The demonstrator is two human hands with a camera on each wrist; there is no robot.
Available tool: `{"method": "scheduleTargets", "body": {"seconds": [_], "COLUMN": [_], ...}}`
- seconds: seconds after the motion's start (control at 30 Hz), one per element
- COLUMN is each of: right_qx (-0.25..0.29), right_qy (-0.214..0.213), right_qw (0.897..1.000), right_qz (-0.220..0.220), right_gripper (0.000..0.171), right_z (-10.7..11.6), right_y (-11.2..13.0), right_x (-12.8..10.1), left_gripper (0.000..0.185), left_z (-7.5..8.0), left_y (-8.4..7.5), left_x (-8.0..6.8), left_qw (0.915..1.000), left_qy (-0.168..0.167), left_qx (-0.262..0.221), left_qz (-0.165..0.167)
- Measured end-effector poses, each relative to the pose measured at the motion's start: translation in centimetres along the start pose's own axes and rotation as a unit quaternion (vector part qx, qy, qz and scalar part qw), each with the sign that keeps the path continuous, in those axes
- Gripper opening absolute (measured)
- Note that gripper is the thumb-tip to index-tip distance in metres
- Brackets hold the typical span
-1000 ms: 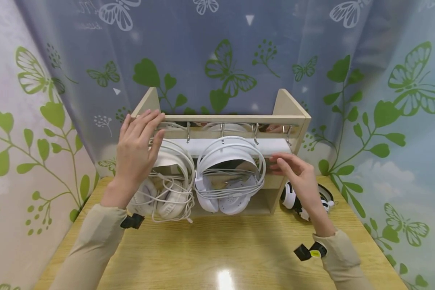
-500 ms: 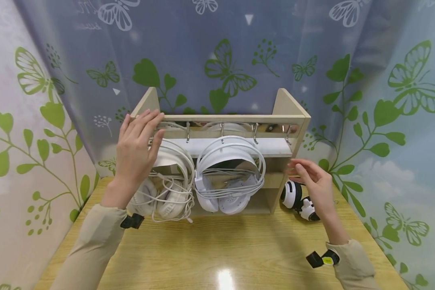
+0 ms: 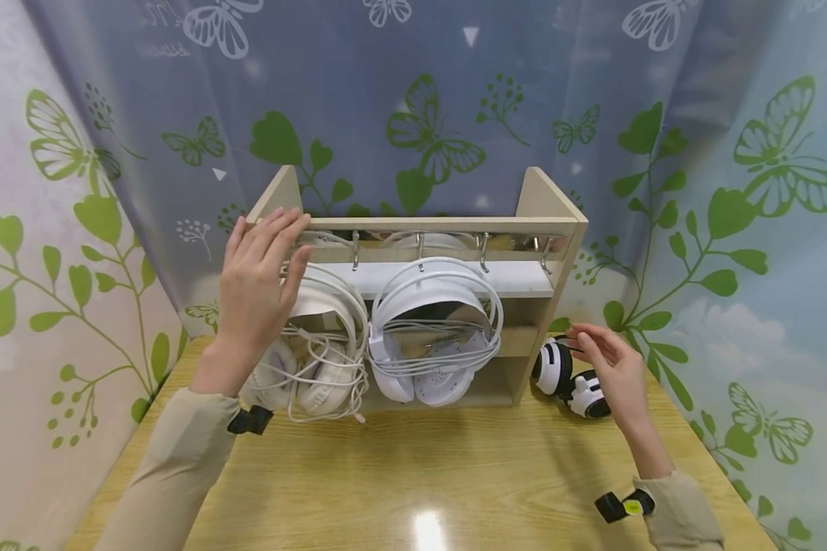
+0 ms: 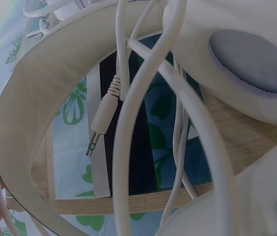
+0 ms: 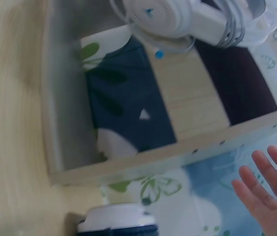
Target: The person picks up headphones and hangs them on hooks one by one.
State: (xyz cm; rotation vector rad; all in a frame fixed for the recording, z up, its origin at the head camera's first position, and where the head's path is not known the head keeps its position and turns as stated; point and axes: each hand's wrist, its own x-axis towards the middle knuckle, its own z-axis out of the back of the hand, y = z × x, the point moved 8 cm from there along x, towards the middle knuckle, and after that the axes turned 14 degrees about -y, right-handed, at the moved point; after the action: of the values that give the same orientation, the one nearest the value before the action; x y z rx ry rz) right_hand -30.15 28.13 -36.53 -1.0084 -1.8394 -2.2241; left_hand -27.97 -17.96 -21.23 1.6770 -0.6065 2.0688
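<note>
My left hand (image 3: 258,287) rests with extended fingers on the top left of a small wooden rack (image 3: 427,224). Below it hang white headphones (image 3: 327,386) wrapped in a loose, tangled cable; the left wrist view shows their jack plug (image 4: 104,115) dangling. A second white pair of headphones (image 3: 394,371), its grey cable bundled, hangs beside them. My right hand (image 3: 619,379) hovers right of the rack, close to black-and-white headphones (image 3: 553,366) on the table, partly covering them in the head view. In the right wrist view its fingers (image 5: 256,189) are spread and hold nothing.
Metal hooks (image 3: 483,252) line the rack's front, with a white shelf (image 3: 524,280) beneath. The rack's right side panel (image 3: 539,337) stands close to the black-and-white headphones. A wood-grain table (image 3: 413,459) carries everything, and printed curtains (image 3: 344,92) enclose the back and sides.
My right hand has moved right and down, from in front of the rack's right end to beside the black-and-white headphones. My left hand has stayed on the rack.
</note>
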Motion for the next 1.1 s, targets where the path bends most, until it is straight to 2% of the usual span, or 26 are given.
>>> {"method": "scheduleTargets", "body": {"seconds": [0.23, 0.47, 0.67, 0.77, 0.97, 1.1], "right_qx": [-0.072, -0.143, -0.184, -0.22, -0.291, -0.316], "right_qy": [0.001, -0.005, -0.007, -0.006, 0.003, 0.029], "right_qw": [0.997, 0.989, 0.982, 0.974, 0.952, 0.943], "right_qz": [0.02, 0.029, 0.038, 0.053, 0.09, 0.101], "right_gripper": [0.026, 0.027, 0.028, 0.028, 0.03, 0.036], "right_z": [0.7, 1.9, 2.6, 2.8, 2.9, 2.6], "right_y": [-0.4, -4.2, -5.8, -6.3, -7.0, -7.4], "right_x": [-0.7, -0.8, -1.2, -1.4, -1.8, -1.8], "left_gripper": [0.055, 0.056, 0.055, 0.055, 0.056, 0.056], "left_z": [0.0, 0.0, 0.1, 0.0, 0.1, 0.1], "left_y": [0.0, 0.0, 0.1, 0.0, 0.1, 0.0], "left_x": [0.0, 0.0, 0.0, 0.0, 0.0, 0.1], "left_qw": [1.0, 0.9999, 1.0, 1.0, 0.9998, 0.9999], "left_qy": [0.003, -0.008, -0.005, 0.0, -0.009, -0.007], "left_qx": [0.002, -0.008, -0.002, 0.006, -0.014, -0.011], "left_qz": [0.001, 0.008, 0.004, -0.001, 0.008, 0.005]}}
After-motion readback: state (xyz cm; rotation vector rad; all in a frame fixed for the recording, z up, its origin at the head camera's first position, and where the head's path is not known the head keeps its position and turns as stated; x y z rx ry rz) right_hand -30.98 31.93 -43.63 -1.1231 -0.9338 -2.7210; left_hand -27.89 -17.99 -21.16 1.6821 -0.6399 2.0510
